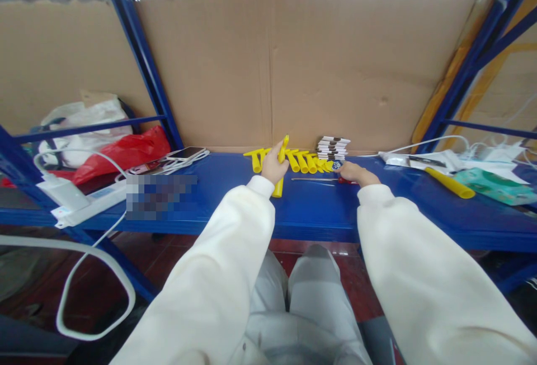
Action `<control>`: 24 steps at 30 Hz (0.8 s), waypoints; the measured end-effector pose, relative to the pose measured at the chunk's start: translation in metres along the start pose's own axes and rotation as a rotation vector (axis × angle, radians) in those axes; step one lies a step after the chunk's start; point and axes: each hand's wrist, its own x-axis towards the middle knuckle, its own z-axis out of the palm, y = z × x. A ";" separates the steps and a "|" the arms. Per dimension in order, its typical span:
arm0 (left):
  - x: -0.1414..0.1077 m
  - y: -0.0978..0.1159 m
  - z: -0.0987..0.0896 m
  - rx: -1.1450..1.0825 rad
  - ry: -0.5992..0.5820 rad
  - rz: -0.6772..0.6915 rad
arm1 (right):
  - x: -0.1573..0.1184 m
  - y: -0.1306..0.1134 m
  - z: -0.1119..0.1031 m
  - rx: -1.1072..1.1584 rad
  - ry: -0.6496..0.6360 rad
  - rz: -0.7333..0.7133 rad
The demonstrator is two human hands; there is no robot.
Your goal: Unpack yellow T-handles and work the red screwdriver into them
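Your left hand (273, 169) grasps a yellow piece (283, 150) pointing away, left of your right hand (354, 173), whose grip I can't tell.

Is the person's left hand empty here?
No, the left hand is gripping a yellow piece that sticks up above the fingers.
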 end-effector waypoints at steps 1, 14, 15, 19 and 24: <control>0.000 0.000 0.000 0.003 0.000 -0.005 | 0.001 0.000 0.001 -0.001 -0.002 0.012; 0.001 -0.002 0.000 0.027 -0.015 -0.002 | 0.011 0.002 0.007 -0.027 0.027 -0.090; 0.001 -0.002 0.000 0.022 -0.016 0.005 | 0.011 0.002 0.007 -0.031 0.029 -0.099; 0.001 -0.004 0.001 -0.002 -0.014 0.026 | 0.012 0.002 0.008 -0.037 0.037 -0.141; 0.000 -0.003 0.001 -0.007 -0.017 0.020 | 0.013 0.002 0.009 -0.034 0.032 -0.153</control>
